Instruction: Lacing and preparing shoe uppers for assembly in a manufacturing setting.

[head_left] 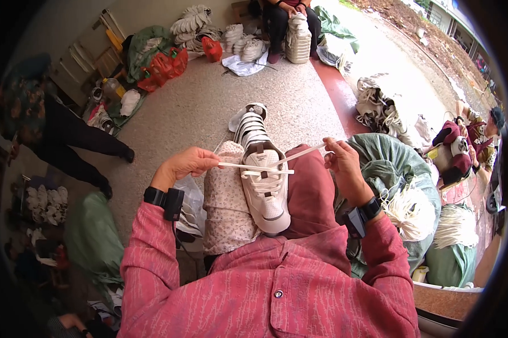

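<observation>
A white and beige sneaker (272, 208) rests between my knees, toe toward me, flat white laces zigzagging up its front. Above its tongue the two lace ends cross. My left hand (186, 164) pinches one white shoelace (231, 165), drawn out to the left. Off to the right, my right hand (344, 163) grips the other lace end (306, 152) between thumb and fingers, pulled up and outward. Beyond the sneaker, a nested row of similar shoes (252, 127) runs away from me along the floor.
Right of my knees, a green sack (389, 155) bears a bundle of white laces (409, 213); another lace bundle (456, 226) lies farther right. Shoes (378, 107) are heaped beyond. One person (296, 17) sits opposite, another (468, 141) at right; a third (56, 124) stands left.
</observation>
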Motion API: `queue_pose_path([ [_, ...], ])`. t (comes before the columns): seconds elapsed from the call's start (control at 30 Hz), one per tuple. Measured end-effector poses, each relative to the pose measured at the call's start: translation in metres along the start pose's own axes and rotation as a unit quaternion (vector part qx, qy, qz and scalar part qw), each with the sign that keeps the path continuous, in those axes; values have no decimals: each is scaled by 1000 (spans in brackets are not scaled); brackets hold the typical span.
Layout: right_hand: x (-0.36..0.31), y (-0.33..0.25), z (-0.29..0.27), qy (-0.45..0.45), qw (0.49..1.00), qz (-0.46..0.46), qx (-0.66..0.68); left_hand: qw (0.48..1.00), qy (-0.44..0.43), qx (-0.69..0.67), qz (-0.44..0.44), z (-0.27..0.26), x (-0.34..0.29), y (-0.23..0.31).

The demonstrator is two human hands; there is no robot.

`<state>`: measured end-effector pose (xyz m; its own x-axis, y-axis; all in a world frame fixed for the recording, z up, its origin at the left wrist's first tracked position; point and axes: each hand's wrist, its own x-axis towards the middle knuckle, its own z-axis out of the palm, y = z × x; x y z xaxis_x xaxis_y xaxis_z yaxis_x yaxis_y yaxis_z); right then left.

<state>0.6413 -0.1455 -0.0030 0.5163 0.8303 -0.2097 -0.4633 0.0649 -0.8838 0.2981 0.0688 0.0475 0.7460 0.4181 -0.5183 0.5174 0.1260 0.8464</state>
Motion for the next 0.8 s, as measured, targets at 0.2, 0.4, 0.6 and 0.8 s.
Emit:
queue_pose_path([
  [0.2, 1, -6, 3, 7, 999, -34, -39, 999, 39, -16, 1, -4, -11, -27],
  [0.4, -1, -8, 10, 12, 998, -41, -48, 990, 137, -5, 20, -10, -21, -55],
  [0.6, 1, -1, 6, 5, 996, 30, 89, 935, 305, -128, 129, 9, -23, -74],
  [0.8, 10, 11, 4, 12, 979, 56, 195, 826, 324, -392, 244, 35, -6, -75],
])
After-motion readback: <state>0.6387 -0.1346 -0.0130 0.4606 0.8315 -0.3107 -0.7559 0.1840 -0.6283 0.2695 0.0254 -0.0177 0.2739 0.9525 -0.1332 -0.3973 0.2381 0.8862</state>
